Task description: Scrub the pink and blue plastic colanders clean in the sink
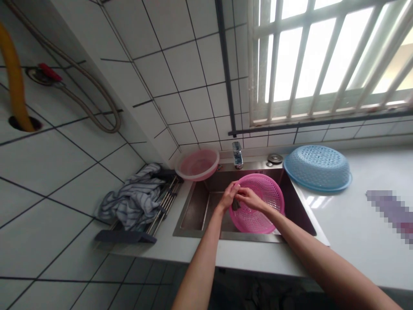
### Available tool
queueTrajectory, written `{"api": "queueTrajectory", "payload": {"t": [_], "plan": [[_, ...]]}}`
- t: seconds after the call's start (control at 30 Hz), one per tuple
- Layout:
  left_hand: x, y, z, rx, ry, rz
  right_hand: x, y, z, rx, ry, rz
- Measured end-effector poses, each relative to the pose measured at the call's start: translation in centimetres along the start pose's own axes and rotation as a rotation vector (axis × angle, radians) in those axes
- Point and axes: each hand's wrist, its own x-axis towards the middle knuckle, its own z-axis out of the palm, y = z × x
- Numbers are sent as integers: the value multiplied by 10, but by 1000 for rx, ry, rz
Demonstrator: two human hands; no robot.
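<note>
A round pink colander with a perforated wall sits in the steel sink, toward its right side. My left hand is at the colander's left rim, fingers curled. Beside it, my right hand has its fingers bent in a pinch, and the fingertips of both hands come together. Below the fingers a small dark, greenish-brown thing hangs over the colander's edge; its kind is too small to make out. Whether my left hand also touches the rim, I cannot tell.
Behind the sink stands a faucet, with a metal drain strainer to its right. A pink basin rests at the back left corner. A blue basket lies upside down on the right counter. Striped cloth covers a rack at left.
</note>
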Motion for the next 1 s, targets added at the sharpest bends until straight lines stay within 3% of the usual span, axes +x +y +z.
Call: {"api": "queueTrajectory", "payload": {"t": [0.17,0.23,0.3,0.43,0.5,0.67,0.73,0.8,0.93,1.0], "plan": [[1,1,5,29,-14,21,5,0,-34,-30,387,54],[0,4,7,17,-17,19,4,-2,-39,18,412,81],[-2,6,8,5,-10,14,1,-4,-32,56,294,73],[-4,7,3,22,32,11,-2,-1,-2,80,-103,63],[-3,5,0,32,34,7,-1,2,2,80,-119,62],[1,1,1,-34,-46,5,4,0,-30,46,322,70],[2,1,3,-61,-48,-2,4,-4,-39,55,421,76],[2,3,4,-54,-39,7,2,-8,-37,50,372,63],[-1,6,2,12,-4,26,0,-8,-9,31,-7,24],[-1,8,0,26,20,15,0,-5,1,28,-95,12]]}}
